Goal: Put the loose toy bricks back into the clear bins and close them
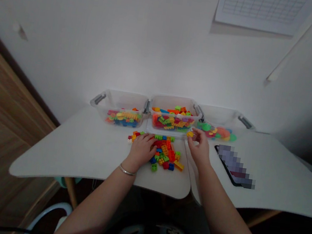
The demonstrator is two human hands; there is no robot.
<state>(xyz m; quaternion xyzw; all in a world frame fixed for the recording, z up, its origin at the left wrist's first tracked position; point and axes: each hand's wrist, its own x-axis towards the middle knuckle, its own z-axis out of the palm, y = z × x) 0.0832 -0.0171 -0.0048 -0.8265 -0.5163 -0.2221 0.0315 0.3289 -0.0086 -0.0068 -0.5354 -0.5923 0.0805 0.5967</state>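
A pile of small coloured toy bricks lies on the white table top, in red, orange, yellow, green and blue. Across the left part of this pile rests my left hand, palm down with fingers stretched out, hiding some bricks beneath it. Its wrist wears a silver bangle. My right hand is raised just right of the pile, thumb and fingers pinching a yellow brick close to the front of the middle box. A row of joined bricks lies along the pile's back edge.
Three clear plastic boxes stand against the wall: a left box, a middle box and a right box, all holding coloured pieces. A phone lies to the right. The table's front edge curves near my body.
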